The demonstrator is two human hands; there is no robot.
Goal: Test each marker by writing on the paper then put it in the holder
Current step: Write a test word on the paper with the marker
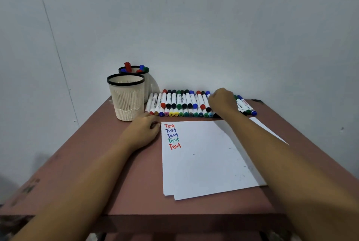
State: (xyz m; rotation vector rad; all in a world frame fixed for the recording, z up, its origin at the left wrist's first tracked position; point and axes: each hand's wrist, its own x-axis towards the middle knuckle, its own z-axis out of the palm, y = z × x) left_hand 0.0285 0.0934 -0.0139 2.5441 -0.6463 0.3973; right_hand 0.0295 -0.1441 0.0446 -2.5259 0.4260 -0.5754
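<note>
Reddish-brown table [136, 192] against a pale wall [213, 27].

Paper [209, 163]: white sheet flat at table centre, a second sheet showing under its near and right edges. Five words "Test" [172, 135] stacked at its top left corner: red, blue, blue, green, red.

Markers [184, 102]: long row lying side by side along the table's far edge, just beyond the paper, caps red, black, green and blue; thinner pens with mixed-colour ends line the front of the row.

Holders: cream cup with black rim [126, 99] stands left of the row. A second, like cup [144, 69] stands right behind it, with red, blue and green markers sticking up inside.

Right hand [223, 102]: reached out over the right part of the row, knuckles up, fingers curled down among the markers. The back of the hand hides the fingertips, so whether it has hold of one cannot be told.

Left hand [142, 131]: rests on the table just beside the paper's top left corner, fingers loosely curled, nothing seen in its grasp.
</note>
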